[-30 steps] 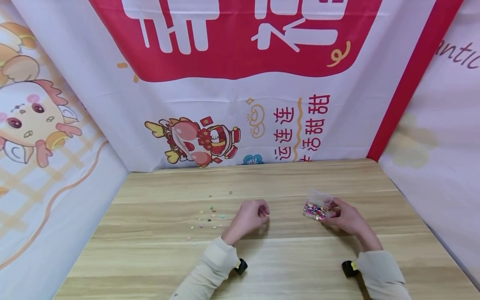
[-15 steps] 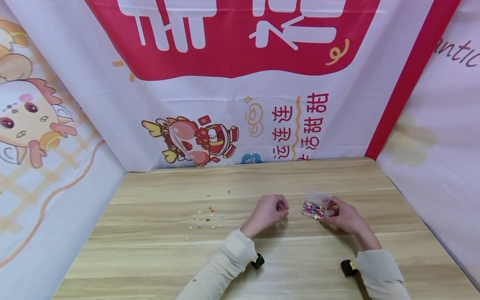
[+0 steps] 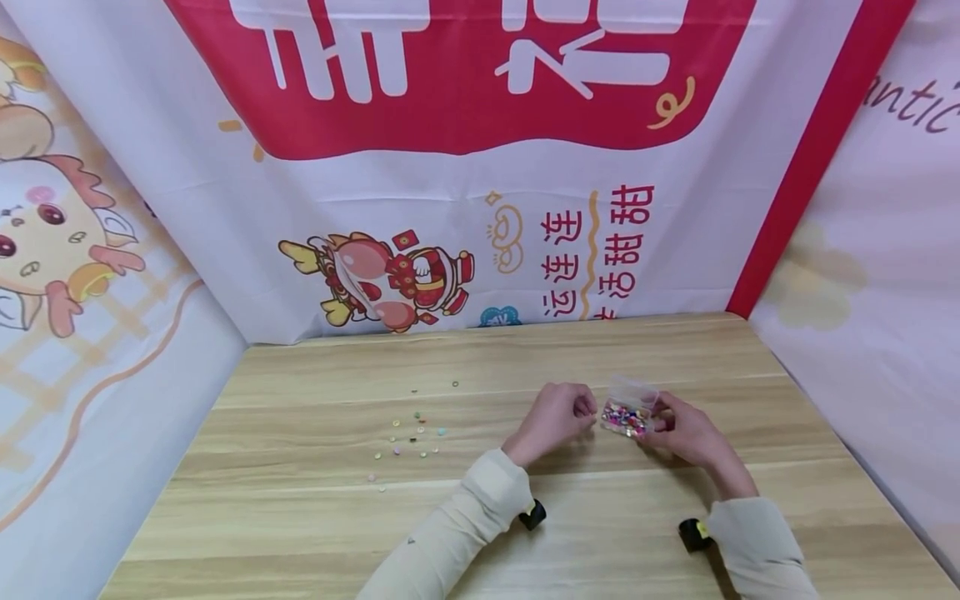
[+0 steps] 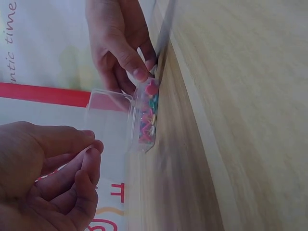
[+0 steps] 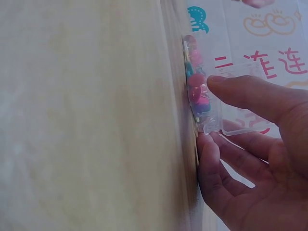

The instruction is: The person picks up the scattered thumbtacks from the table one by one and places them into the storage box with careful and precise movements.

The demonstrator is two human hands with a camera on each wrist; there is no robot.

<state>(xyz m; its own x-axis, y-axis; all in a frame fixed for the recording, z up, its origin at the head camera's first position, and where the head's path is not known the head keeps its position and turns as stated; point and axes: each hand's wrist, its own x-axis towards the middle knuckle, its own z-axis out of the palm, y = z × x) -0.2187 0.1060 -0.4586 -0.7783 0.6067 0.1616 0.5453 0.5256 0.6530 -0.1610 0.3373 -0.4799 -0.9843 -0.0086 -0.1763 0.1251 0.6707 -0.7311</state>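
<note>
A small clear plastic box (image 3: 626,419) stands on the table with its hinged lid (image 4: 109,120) raised. Colourful beads (image 5: 196,91) in pink, teal and other colours fill it. My right hand (image 3: 688,429) holds the box at its right side, thumb on one edge and fingers beside it. Close to the box's left side, my left hand (image 3: 557,418) has its thumb pressed against the forefinger, the other fingers curled. A tiny pale bead-like speck shows at those fingertips in the head view; the fingers mostly hide it.
Several tiny loose beads (image 3: 422,431) lie scattered on the left half of the wooden table (image 3: 300,517). Behind the table hangs a printed red and white cloth (image 3: 465,183), with more printed cloth at both sides.
My left hand has moved right, away from the loose beads and up to the box, fingertips still pressed together. The right hand and box stay in place; the head view shifts slightly.
</note>
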